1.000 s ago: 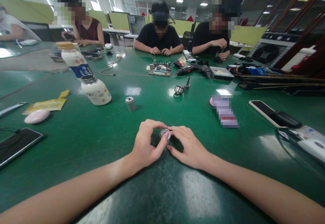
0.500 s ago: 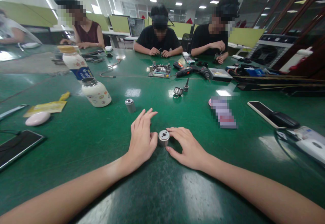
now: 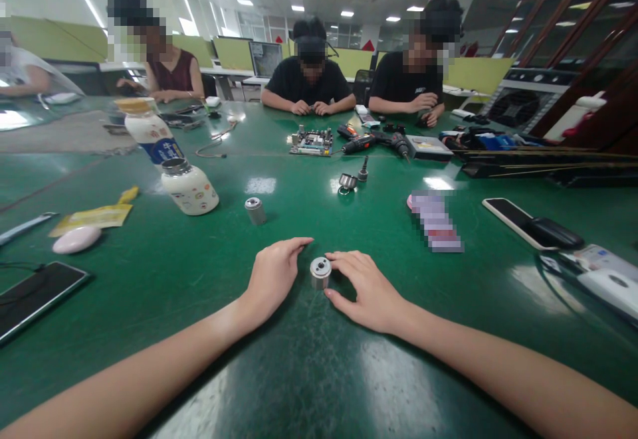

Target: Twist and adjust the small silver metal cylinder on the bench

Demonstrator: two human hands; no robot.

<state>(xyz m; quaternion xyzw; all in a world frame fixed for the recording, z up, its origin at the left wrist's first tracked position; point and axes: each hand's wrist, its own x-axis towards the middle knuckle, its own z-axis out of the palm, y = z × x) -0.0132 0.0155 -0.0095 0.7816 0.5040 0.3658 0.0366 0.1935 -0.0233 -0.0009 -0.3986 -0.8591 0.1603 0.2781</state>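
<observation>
A small metal cylinder (image 3: 320, 272) stands upright on the green table (image 3: 199, 273) just in front of me. My right hand (image 3: 366, 289) rests on the table with its index finger and thumb closed around the cylinder's right side. To the cylinder's left, my left hand (image 3: 272, 276) lies flat on the table, holding nothing, its fingertips reaching just behind the cylinder. A second metal cylinder (image 3: 255, 210) stands alone farther back and to the left.
A white jar (image 3: 189, 186) and a milk bottle (image 3: 147, 130) stand at the left, with a yellow packet (image 3: 92, 216), a pink oval (image 3: 76, 240) and a phone (image 3: 30, 293). Metal parts (image 3: 347, 181), a circuit board (image 3: 312, 141) and a drill (image 3: 373, 140) lie mid-table. Another phone (image 3: 513, 216) lies right. People sit opposite.
My left hand let go of the cylinder's top, spread its fingers and then settled flat on the table beside it. My right hand stayed on the cylinder.
</observation>
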